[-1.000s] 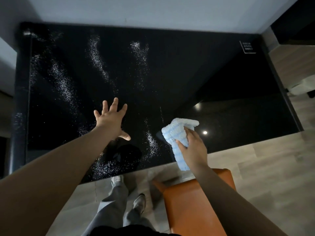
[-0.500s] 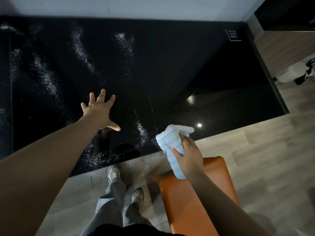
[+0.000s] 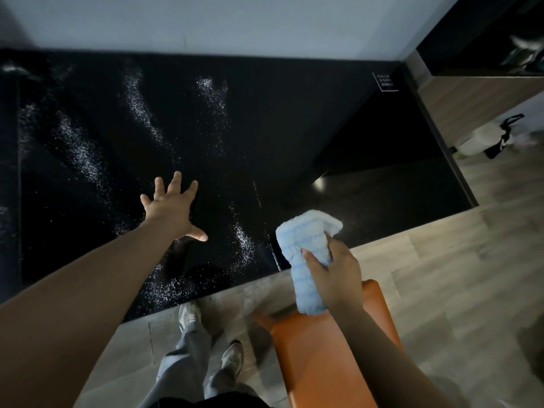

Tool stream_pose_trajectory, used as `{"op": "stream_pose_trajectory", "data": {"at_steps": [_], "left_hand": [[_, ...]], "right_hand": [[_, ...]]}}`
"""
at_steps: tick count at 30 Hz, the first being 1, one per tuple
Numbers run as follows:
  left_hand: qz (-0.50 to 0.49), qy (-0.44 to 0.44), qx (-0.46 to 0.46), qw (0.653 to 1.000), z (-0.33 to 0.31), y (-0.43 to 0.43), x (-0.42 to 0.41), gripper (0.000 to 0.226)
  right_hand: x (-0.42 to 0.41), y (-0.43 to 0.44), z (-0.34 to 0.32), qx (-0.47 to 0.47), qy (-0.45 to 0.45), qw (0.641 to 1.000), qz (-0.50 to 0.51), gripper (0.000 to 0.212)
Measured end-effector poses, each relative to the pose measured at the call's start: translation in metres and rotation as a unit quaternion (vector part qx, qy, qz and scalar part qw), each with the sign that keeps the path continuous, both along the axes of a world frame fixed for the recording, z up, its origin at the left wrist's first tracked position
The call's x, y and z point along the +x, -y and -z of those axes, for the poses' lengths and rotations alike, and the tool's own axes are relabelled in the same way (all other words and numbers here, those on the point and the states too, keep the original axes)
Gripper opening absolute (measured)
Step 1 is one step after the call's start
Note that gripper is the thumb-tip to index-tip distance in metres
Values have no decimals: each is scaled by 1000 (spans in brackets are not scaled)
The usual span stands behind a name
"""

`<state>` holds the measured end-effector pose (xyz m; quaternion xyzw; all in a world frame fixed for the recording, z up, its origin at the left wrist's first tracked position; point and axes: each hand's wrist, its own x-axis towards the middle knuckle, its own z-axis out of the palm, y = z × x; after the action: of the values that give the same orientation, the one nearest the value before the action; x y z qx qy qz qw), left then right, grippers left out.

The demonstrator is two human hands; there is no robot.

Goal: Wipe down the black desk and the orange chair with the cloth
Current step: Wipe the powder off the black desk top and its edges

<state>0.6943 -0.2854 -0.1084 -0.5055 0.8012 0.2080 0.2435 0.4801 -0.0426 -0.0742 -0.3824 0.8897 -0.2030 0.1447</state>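
Right hand (image 3: 332, 272) grips cloth (image 3: 306, 254); left hand (image 3: 170, 207) open mid-frame. Risk: bunched cloth smears powder (image 3: 85, 154) off desk (image 3: 294, 128) onto floor (image 3: 441, 275).

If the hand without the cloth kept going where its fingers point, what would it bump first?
Probably the pale wall behind the black desk. The left hand points across the desktop, where only white speckles lie. Its height above the desk is unclear.
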Motion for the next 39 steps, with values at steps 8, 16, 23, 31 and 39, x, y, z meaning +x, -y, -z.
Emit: {"op": "stream_pose_trajectory", "data": {"at_steps": [8,16,23,31,39], "left_hand": [[7,-8,3,1000,-10,0,7,123],[-41,-113,-8,993,-32,33,23,98],[-60,-56,-8,997,-25,71,22,108],[-98,-26,-20,995,-6,122,10,132],[-133,-12,9,991,19,134,13,140]], "right_hand": [[-5,109,-36,-81,30,996,0,23],[-12,201,-54,-90,63,991,-72,33],[-26,292,-47,-81,54,989,-115,37],[-48,409,-28,-61,20,983,-173,31],[-56,502,0,-40,-22,974,-222,34]]}}
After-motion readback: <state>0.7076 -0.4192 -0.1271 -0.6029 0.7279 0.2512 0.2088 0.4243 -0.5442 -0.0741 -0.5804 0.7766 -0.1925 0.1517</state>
